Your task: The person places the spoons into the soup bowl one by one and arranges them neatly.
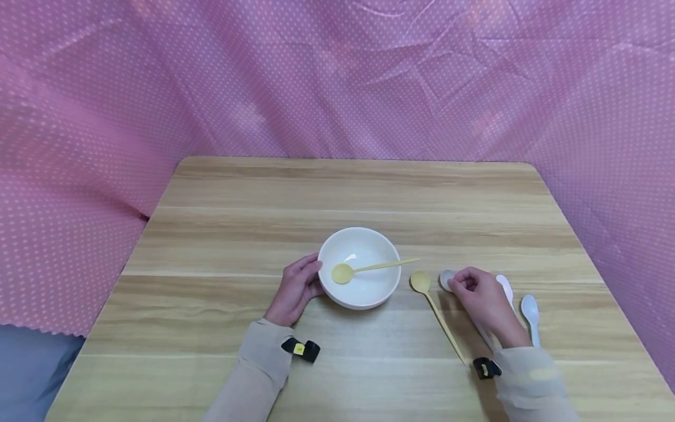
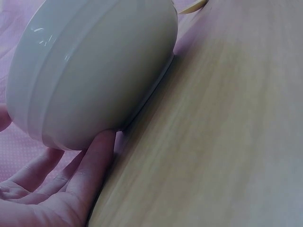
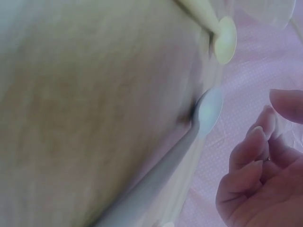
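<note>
Right wrist, hand near spoon, seemingly apart

A round, glossy white bowl is being held upright, its left side being pressed by the fingers of the left hand. A yellow spoon is being cradled in the bowl, its round head being rested inside toward the left and its slim handle being supported by the right rim, with the end jutting out beyond it. To the right of the bowl, a pale grey spoon is being partly hidden by the right hand, whose bent fingers are being held just apart from it; its handle is being pointed away from the bowl, toward the near right.
</note>
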Available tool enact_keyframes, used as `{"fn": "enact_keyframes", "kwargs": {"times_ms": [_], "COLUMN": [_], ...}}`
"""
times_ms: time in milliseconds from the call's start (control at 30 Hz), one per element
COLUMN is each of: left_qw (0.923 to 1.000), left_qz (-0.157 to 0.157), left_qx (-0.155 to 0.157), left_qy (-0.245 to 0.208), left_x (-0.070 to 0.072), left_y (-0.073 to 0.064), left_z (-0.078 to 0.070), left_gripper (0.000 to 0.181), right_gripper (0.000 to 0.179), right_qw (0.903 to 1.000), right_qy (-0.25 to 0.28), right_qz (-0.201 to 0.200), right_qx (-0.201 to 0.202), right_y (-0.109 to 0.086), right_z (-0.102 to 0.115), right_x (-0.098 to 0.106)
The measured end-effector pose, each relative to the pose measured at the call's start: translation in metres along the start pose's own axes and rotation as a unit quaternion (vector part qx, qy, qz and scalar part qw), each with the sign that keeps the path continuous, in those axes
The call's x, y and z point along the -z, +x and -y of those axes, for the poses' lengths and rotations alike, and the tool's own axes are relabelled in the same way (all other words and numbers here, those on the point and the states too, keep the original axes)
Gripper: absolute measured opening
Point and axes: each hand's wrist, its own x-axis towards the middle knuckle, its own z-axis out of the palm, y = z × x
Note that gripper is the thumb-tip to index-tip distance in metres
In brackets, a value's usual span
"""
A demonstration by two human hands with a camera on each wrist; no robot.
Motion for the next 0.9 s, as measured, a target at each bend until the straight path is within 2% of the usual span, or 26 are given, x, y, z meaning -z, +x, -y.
{"fn": "enact_keyframes", "kwargs": {"times_ms": [400, 800, 900], "left_qw": [0.9998, 0.9997, 0.9997], "left_qz": [0.000, 0.008, 0.008], "left_qx": [-0.013, -0.018, -0.019], "left_qy": [-0.015, -0.013, -0.015], "left_x": [0.000, 0.001, 0.001], "left_y": [0.002, 0.001, 0.001], "left_z": [0.003, 0.002, 0.002], "left_gripper": [0.044, 0.049, 0.049], "right_gripper": [0.019, 0.019, 0.018], "right_qw": [0.9998, 0.9993, 0.9994], "right_qy": [-0.011, -0.031, -0.033], "right_qz": [-0.019, -0.018, -0.006], "right_qx": [0.001, 0.002, -0.003], "right_y": [-0.010, -0.018, -0.020], "right_z": [-0.011, -0.021, -0.022], "right_x": [0.003, 0.007, 0.009]}}
